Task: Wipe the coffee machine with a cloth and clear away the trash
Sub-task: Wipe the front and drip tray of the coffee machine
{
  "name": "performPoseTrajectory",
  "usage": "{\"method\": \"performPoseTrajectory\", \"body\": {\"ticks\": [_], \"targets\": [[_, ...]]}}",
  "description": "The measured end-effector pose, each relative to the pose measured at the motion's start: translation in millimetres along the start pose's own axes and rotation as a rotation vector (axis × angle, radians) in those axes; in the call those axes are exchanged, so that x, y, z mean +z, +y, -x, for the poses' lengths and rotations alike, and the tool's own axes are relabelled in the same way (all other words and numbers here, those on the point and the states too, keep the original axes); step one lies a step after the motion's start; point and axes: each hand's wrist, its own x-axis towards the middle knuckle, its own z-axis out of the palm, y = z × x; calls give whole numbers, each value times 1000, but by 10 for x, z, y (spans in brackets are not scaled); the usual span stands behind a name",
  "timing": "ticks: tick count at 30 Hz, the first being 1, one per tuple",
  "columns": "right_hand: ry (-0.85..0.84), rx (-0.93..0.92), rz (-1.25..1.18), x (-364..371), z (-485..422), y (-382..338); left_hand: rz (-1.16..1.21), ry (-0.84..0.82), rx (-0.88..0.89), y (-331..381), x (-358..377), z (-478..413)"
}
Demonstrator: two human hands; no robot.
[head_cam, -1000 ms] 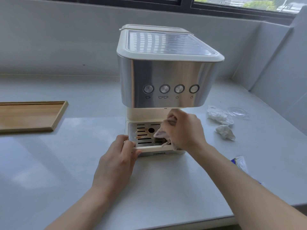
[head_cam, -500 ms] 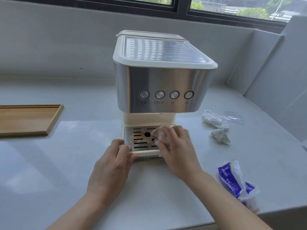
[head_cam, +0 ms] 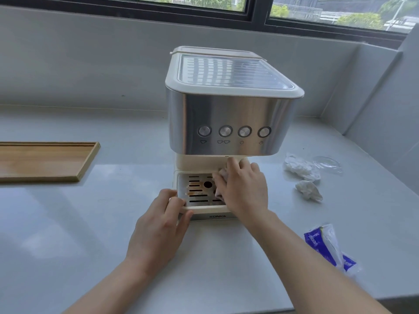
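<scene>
Far left: wooden tray (head_cam: pixel 40 162) flat on the table (head_cam: pixel 68 223), well apart from the machine
Left hand (head_cam: pixel 158 225): clenched round the front left corner of the drip tray (head_cam: pixel 204 208), fingers over the rim
Drip tray: at the base of the coffee machine (head_cam: pixel 226 109), slotted metal grille, brown stains on its left part
Coffee machine: upright mid-table, steel front with four round buttons
Cloth (head_cam: pixel 218 177): pale wad on the right half of the grille, mostly hidden under the hand
Right hand (head_cam: pixel 244 189): grasping the cloth, pressing it down on the grille
Trash, right of machine: crumpled tissues (head_cam: pixel 299 167) on the table, clear plastic lid (head_cam: pixel 326 163) just beside them
Near right: blue and white packet (head_cam: pixel 326 245) on the table by the right forearm
</scene>
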Motion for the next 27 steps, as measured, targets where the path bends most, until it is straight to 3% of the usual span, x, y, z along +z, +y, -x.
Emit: {"method": "performPoseTrajectory", "body": {"ticks": [4, 6, 9, 11, 14, 17, 23, 27], "targets": [[-141, -41, -265, -47, 183, 129, 133, -10, -87, -21, -23, 9], [-123, 64, -513, -62, 350, 343, 165, 13, -124, -1, -64, -25], [-68, 167, -770, 10, 596, 444, 129, 70, -41, 207, -95, -178], [-13, 173, -833, 53, 669, 445, 153, 3, 63, 443, -25, -371], [-8, 215, -886, 39, 658, 483, 52, -169, 195, 753, 159, -650], [-4, 219, -866, 32, 649, 504, -69, -280, 149, 872, 280, -807], [12, 272, -906, -8, 652, 494, -53, -324, 227, 783, 120, -621], [13, 203, -738, 18, 643, 431, -57, -275, 86, 530, -24, -712]]}}
